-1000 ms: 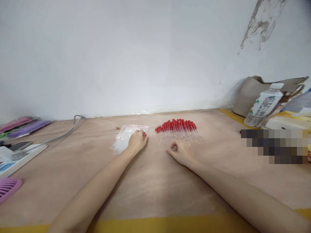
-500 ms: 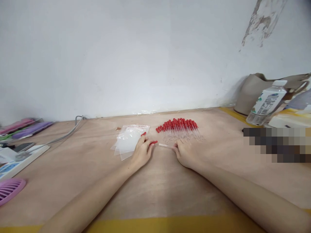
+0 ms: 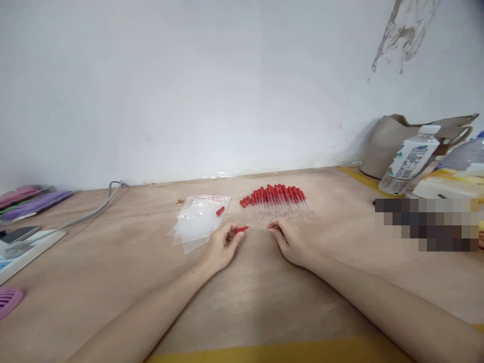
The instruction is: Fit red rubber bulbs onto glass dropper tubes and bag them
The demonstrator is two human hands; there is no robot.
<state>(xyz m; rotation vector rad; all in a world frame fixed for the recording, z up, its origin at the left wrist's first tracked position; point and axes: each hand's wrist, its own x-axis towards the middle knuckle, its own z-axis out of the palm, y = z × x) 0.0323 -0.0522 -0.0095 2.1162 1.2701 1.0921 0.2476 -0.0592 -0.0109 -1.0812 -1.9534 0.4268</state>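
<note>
Between finger and thumb, my left hand [image 3: 224, 246] pinches a red rubber dropper bulb [image 3: 241, 230], its open end facing right. My right hand [image 3: 289, 241] grips the right part of a thin clear dropper tube [image 3: 258, 228]. The tube's left end meets the mouth of the bulb; how deep it sits inside I cannot tell. Just behind my left hand, a loose red bulb [image 3: 220, 211] lies on a stack of clear zip bags [image 3: 196, 222]. Beyond my right hand, a fanned row of droppers [image 3: 278, 199] with red bulbs rests on the table, bulbs toward the wall.
At the right stand a plastic bottle [image 3: 410, 160] and a grey-beige bag [image 3: 381, 146]. On the left are a white power strip [image 3: 34, 254] with a grey cable [image 3: 96, 214], a pink slatted object [image 3: 9, 302] and purple packets [image 3: 41, 204]. A white wall [image 3: 170, 91] closes off the back.
The clear tube and the held red bulb, apart before, now meet end to end. My left hand has drawn back from the loose bulb, which now lies free on the bags. The view has shifted slightly.
</note>
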